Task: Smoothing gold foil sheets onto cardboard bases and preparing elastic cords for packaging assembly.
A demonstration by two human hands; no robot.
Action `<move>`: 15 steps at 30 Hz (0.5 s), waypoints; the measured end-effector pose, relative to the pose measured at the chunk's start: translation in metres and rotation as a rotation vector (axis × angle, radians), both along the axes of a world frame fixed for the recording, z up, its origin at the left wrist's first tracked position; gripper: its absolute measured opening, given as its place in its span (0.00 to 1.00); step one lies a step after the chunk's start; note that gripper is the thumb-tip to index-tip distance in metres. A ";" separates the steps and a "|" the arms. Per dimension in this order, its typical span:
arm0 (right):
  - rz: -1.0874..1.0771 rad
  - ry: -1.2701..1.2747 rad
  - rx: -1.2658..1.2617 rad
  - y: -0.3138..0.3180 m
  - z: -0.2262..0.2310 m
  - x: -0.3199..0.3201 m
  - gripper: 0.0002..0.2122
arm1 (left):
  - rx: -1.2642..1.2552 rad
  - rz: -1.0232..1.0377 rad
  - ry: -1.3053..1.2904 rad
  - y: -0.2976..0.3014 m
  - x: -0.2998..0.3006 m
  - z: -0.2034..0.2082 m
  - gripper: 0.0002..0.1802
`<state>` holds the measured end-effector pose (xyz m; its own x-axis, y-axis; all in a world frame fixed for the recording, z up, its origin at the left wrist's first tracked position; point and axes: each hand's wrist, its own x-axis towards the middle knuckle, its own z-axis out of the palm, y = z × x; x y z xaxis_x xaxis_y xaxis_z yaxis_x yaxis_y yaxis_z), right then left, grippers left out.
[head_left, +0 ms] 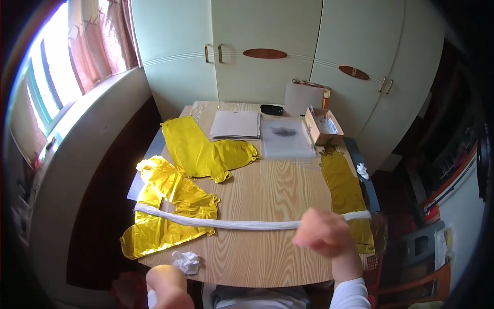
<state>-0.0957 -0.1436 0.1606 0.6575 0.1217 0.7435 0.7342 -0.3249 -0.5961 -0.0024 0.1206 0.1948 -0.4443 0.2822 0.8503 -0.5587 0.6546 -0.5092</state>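
Observation:
A long bundle of white string stretches across the near half of the table. Over its right part is my right hand, fingers curled closed and slightly smeared; what they hold, if anything, is hidden. My left hand is low at the table's near left edge, its fingers out of sight. Just above it lies a crumpled white tissue. A shiny, flat yellow foil balloon lies under the bundle's left end. Farther back is another flat yellow foil balloon, and a darker yellow foil piece lies at the right.
Toward the back of the wooden table are a stack of white sheets, a clear plastic sleeve, a black object and an open cardboard box. Another white tissue lies at the right edge. Pale cabinets stand behind.

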 end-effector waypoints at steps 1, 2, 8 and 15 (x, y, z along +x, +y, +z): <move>-0.071 0.138 -0.060 -0.006 -0.011 0.010 0.07 | -0.073 0.094 0.021 0.009 -0.007 -0.017 0.30; -0.118 0.164 -0.136 -0.009 -0.027 0.018 0.06 | -0.059 0.167 0.268 0.036 -0.020 -0.065 0.22; -0.282 0.289 -0.560 -0.031 -0.103 0.002 0.04 | 1.351 1.223 0.378 0.046 0.013 -0.089 0.22; -0.445 0.364 -0.445 -0.051 -0.142 0.007 0.05 | 1.654 1.309 0.705 0.095 0.021 -0.157 0.19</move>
<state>-0.0888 -0.1944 0.0191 0.9115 0.0251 0.4105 0.2564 -0.8152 -0.5193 0.0186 0.2155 0.0378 0.6623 -0.7492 0.0077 -0.7019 -0.6168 0.3562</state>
